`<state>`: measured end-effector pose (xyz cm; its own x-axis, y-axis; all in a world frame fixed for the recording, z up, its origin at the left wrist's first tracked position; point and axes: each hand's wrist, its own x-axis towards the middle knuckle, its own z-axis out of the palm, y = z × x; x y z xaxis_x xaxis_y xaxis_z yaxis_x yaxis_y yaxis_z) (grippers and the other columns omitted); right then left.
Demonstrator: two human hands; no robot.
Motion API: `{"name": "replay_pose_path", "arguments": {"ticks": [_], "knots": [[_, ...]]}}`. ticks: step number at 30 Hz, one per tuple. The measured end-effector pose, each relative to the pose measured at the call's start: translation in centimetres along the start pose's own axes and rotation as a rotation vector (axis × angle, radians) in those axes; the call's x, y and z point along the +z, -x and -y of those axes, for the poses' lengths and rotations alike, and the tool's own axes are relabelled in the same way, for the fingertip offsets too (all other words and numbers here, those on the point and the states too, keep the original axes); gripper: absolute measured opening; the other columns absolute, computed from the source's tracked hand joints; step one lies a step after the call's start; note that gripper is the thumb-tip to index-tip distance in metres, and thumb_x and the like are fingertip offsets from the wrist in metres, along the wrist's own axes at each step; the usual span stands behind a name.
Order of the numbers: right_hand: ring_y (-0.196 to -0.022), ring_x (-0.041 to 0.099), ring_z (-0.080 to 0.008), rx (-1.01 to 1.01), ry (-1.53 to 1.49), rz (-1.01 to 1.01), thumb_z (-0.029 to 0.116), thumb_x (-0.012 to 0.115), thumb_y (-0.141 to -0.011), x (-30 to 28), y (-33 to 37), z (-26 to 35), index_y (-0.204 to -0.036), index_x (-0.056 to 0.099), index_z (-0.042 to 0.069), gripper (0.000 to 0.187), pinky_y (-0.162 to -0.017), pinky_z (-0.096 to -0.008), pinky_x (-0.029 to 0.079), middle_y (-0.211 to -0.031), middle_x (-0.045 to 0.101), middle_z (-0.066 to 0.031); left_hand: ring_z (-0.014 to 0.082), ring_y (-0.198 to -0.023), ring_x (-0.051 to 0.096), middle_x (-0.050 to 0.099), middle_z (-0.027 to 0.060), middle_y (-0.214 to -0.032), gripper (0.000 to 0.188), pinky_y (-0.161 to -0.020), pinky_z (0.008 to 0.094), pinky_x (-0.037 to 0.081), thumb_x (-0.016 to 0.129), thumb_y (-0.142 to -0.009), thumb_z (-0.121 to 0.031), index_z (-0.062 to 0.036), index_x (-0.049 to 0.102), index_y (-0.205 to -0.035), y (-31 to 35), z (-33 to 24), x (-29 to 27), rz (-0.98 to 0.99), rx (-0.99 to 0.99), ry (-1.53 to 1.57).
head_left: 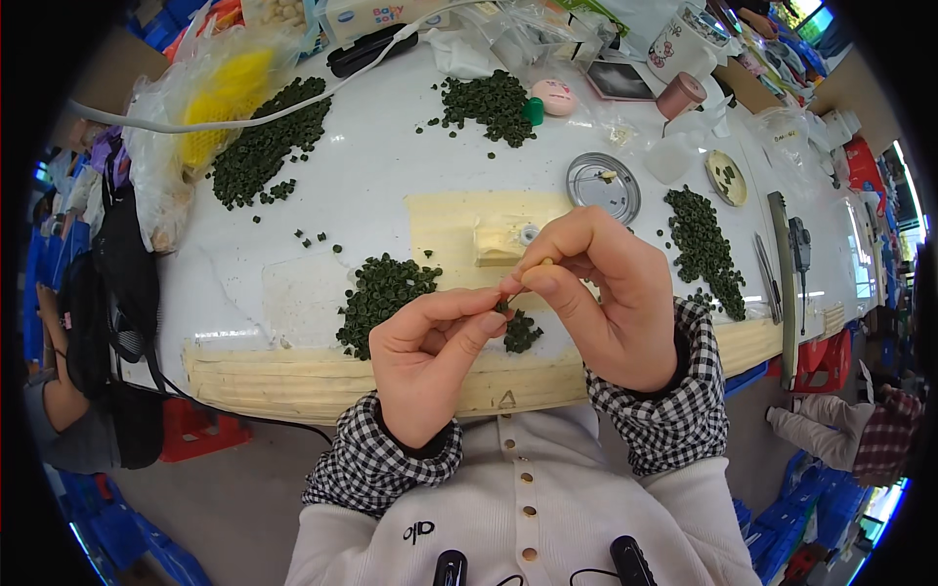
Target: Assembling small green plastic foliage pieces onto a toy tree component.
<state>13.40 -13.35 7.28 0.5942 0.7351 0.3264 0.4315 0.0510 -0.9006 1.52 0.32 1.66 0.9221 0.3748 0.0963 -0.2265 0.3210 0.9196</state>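
Over the table's near edge, my left hand (430, 366) pinches a small dark green piece (502, 307) between thumb and fingertips. My right hand (616, 303) is closed in a pinch on a thin stick with a yellowish end (546, 262), its tip meeting the green piece; its exact kind is too small to tell. Below the fingertips lies a small cluster of dark green pieces (524, 335), partly covered by my hands. A bigger pile of the same pieces (386, 298) sits just beyond my left hand. Behind my fingers stands a tape-covered block (496, 244) with a round metal part.
More green piles lie at the right (705, 249), far middle (489, 107) and far left (269, 146). A round metal lid (603, 188) and a shallow cream dish (725, 178) rest beyond my right hand. Tweezers (767, 273) lie at the right. A white cable (244, 122) crosses the far left.
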Motion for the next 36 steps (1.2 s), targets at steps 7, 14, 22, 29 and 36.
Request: {"name": "replay_pose_path", "arguments": {"ticks": [7, 14, 22, 29, 36], "knots": [[-0.072, 0.066, -0.0175, -0.167, 0.261, -0.338, 0.002, 0.065, -0.089, 0.0, -0.7, -1.4, -0.090, 0.059, -0.002, 0.007, -0.066, -0.0265, 0.053, -0.082, 0.062, -0.0096, 0.0172, -0.097, 0.067, 0.068, 0.0166, -0.109, 0.020, -0.086, 0.0271, 0.054, 0.061, -0.089, 0.007, 0.0063, 0.063, -0.109, 0.0, -0.1, 0.1, -0.023, -0.019, -0.013], [-0.077, 0.059, -0.0286, -0.212, 0.673, -0.262, 0.005, 0.069, -0.080, -0.3, -1.2, -3.0, -0.089, 0.062, 0.001, 0.011, -0.067, -0.0353, 0.048, -0.083, 0.061, -0.0112, 0.0166, -0.095, 0.067, 0.068, 0.0156, -0.108, 0.020, -0.086, 0.0270, 0.055, 0.062, -0.089, 0.006, 0.0063, 0.063, -0.109, 0.0, 0.1, 0.1, -0.042, 0.003, 0.004], [-0.077, 0.058, -0.0285, -0.232, 0.655, -0.259, 0.003, 0.072, -0.076, -0.3, -0.4, -0.7, -0.093, 0.066, 0.003, 0.018, -0.069, -0.0362, 0.046, -0.083, 0.061, -0.0098, 0.0157, -0.093, 0.067, 0.068, 0.0144, -0.106, 0.020, -0.084, 0.0268, 0.055, 0.062, -0.089, 0.005, 0.0059, 0.063, -0.109, 0.0, -0.1, 0.1, -0.048, 0.014, -0.013], [-0.075, 0.057, -0.0243, -0.133, 0.425, -0.119, -0.003, 0.072, -0.074, 0.6, 2.2, 0.5, -0.092, 0.068, 0.003, 0.020, -0.065, -0.0316, 0.046, -0.083, 0.062, -0.0079, 0.0152, -0.093, 0.067, 0.069, 0.0145, -0.105, 0.020, -0.083, 0.0264, 0.055, 0.062, -0.089, 0.006, 0.0060, 0.064, -0.108, 0.0, 0.1, 0.1, -0.037, 0.015, 0.012], [-0.075, 0.057, -0.0216, -0.075, 0.319, -0.130, -0.004, 0.069, -0.078, 1.9, 3.5, -0.3, -0.106, 0.070, 0.002, 0.029, -0.065, -0.0299, 0.046, -0.086, 0.064, -0.0079, 0.0147, -0.093, 0.066, 0.068, 0.0137, -0.104, 0.021, -0.084, 0.0258, 0.054, 0.062, -0.089, 0.006, 0.0063, 0.064, -0.110, 0.0, 0.0, 0.1, -0.036, 0.014, 0.012]]}}
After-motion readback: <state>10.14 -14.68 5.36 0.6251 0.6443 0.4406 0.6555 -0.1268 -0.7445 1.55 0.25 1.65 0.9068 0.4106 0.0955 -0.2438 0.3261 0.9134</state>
